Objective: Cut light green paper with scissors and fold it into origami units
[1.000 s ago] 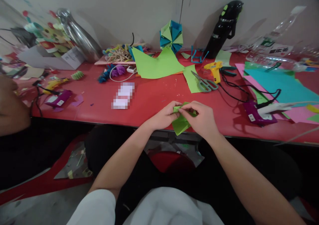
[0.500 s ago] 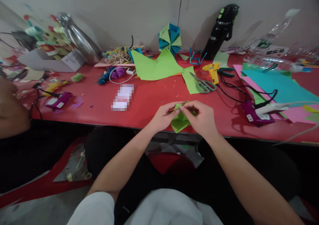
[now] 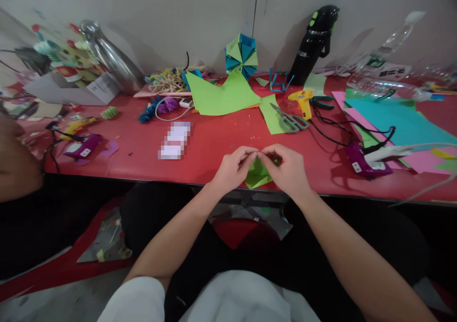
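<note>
A small folded piece of green paper (image 3: pixel 258 175) is at the front edge of the red table (image 3: pixel 143 141). My left hand (image 3: pixel 233 167) pinches its upper edge between thumb and fingers. From the other side my right hand (image 3: pixel 287 167) pinches the same edge, thumb tips almost touching. The hands cover much of the folds. Beyond them lie grey-handled scissors (image 3: pixel 293 123), a green paper strip (image 3: pixel 271 115) and a larger green sheet (image 3: pixel 223 96). A blue and green folded paper ball (image 3: pixel 242 55) stands against the wall.
A yellow glue gun (image 3: pixel 303 102) and its cord lie right of the scissors. Purple power strips (image 3: pixel 366 162) sit on both sides. A black bottle (image 3: pixel 314 46), a steel jug (image 3: pixel 110 58) and clear plastic bottles (image 3: pixel 385 86) stand behind. Another person's arm (image 3: pixel 17 160) is at left.
Both hands still pinch the green paper; their fingertips have shifted slightly along its upper edge, and less of the top shows. The whole view has moved a little.
</note>
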`<state>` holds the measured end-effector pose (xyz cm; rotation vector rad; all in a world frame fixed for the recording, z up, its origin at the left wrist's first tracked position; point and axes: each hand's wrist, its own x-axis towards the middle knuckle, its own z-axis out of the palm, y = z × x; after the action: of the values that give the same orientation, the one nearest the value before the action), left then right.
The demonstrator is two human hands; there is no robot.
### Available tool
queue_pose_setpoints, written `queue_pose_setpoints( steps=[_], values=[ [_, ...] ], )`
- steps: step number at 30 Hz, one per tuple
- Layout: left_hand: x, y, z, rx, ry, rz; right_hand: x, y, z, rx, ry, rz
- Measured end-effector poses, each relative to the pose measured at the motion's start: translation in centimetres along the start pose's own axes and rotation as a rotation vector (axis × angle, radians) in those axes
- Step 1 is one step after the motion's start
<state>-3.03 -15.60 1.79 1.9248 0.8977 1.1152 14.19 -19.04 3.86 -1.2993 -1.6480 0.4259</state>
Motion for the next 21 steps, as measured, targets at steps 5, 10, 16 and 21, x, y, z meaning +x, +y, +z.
queue_pose_setpoints(
  steps=[5, 10, 16, 21],
  values=[
    [-0.13, 0.22, -0.06, -0.064, -0.030, 0.008, -0.03, -0.18, -0.18, -0.004, 0.002, -0.009],
    [-0.11, 0.31, -0.11, -0.113, -0.042, -0.023, -0.14, -0.19, -0.13, -0.008, 0.000, -0.009],
    [-0.01, 0.23, -0.17, -0.102, -0.065, -0.027, -0.11, -0.18, -0.19, -0.021, -0.002, -0.032],
    [0.03, 0.29, -0.15, -0.118, -0.049, -0.036, -0.06, -0.56, -0.40, -0.028, -0.013, -0.015]
  ],
)
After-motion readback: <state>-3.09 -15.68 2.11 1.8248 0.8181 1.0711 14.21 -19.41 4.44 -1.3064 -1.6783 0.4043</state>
